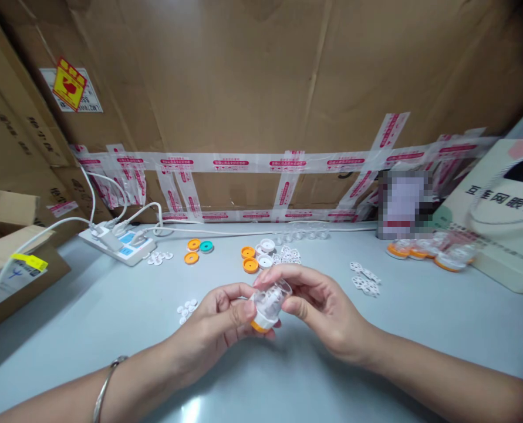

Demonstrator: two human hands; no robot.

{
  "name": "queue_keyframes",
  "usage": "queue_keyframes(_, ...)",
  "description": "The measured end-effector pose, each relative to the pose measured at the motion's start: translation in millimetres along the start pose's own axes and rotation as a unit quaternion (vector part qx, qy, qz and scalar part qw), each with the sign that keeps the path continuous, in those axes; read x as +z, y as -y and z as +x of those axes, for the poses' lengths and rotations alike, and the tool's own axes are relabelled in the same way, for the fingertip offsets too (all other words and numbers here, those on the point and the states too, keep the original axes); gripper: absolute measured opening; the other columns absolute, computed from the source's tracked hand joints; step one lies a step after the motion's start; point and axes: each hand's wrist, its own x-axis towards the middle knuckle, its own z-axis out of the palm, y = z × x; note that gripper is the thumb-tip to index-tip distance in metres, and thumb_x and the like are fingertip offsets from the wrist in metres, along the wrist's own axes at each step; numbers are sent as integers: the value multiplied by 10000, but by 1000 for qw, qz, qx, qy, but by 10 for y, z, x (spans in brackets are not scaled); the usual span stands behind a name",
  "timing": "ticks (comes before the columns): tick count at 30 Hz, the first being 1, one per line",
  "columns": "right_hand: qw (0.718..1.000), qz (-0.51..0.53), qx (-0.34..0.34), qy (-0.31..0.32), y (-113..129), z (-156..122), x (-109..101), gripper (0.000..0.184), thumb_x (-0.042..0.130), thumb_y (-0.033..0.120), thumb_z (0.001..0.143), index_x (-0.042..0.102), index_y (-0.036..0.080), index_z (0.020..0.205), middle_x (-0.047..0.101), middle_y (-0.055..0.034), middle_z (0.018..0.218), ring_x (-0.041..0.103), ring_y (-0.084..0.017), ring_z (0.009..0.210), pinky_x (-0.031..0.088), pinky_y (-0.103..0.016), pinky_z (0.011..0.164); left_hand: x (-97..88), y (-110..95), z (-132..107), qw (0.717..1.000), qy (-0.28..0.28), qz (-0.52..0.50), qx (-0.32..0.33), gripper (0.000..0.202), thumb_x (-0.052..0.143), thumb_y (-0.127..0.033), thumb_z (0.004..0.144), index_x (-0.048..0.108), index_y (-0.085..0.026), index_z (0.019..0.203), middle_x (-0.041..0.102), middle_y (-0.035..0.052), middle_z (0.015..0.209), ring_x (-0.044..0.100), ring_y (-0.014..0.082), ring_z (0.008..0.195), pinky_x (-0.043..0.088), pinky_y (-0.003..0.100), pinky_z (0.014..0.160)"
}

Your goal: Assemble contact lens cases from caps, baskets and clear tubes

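Observation:
A small container (pixel 266 306) with a see-through cover, white inner pieces and an orange-and-white base is held tilted above the table, between both hands. My left hand (pixel 219 317) grips it at the base, thumb on the near side. With thumb and fingers closed around the see-through cover, my right hand (pixel 327 311) holds the upper end. Just behind the hands lie orange round caps (pixel 250 265), white round caps (pixel 267 245) and white perforated pieces (pixel 286 256). Small white discs (pixel 186 310) lie beside my left wrist.
Farther back are orange rings (pixel 191 258), a green ring (pixel 206 247), a row of see-through covers (pixel 303 234) and a power strip (pixel 118 242). White perforated parts (pixel 365 279) and orange-based containers (pixel 455 258) lie right. A large cardboard box (pixel 243 88) stands behind.

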Motion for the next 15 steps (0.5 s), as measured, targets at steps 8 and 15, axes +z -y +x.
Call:
queue_keyframes(8, 997, 1, -56, 56, -4, -16, -34, 162, 531, 340, 847, 610, 321, 988, 645, -4, 1013, 587, -158, 1011, 502, -299, 804, 3, 21, -14, 999, 40, 12, 21, 277, 679, -343, 740, 648, -102, 872, 623, 50, 768, 584, 115, 699, 492, 227, 677)
queue_keyframes(15, 971, -231, 10, -52, 51, 91, -144, 348, 605, 419, 769, 567, 239, 1064, 599, -33, 890, 571, -146, 785, 485, -293, 702, 47, 0, 11, 970, -114, 187, 103, 182, 709, -233, 713, 588, -140, 812, 629, -4, 764, 567, 82, 714, 441, 180, 679)
